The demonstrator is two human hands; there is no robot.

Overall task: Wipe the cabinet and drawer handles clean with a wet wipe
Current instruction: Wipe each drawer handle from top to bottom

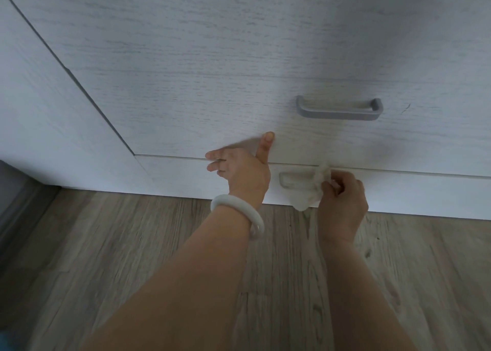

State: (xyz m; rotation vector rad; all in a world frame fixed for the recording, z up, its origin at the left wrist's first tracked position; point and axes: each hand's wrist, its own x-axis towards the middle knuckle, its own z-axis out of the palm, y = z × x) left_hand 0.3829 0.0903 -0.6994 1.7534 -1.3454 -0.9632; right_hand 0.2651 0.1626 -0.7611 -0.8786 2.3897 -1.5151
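Head view: two bare forearms reach down to the foot of a pale wood-grain cabinet [186,58]. Two handles show. One, the grey handle [338,109], sits on the tall drawer front, apart from both hands and untouched. The other, the lower handle [292,180], is pale and sits on the narrow bottom drawer [425,191] just under the seam, between the two hands.

One wipe [310,191], white and crumpled, is bunched against the right end of the lower handle. The right hand [342,199] pinches it, fingers curled tightly round the wad.

The left hand [241,172] rests on the cabinet beside the lower handle's left end, fingers loosely spread and fairly straight: the thumb [265,146] points up on the tall front, the other fingers point left along the seam. It holds nothing. One white bangle [236,215] rings the left wrist.

Below lies a grey-brown plank floor [132,257]
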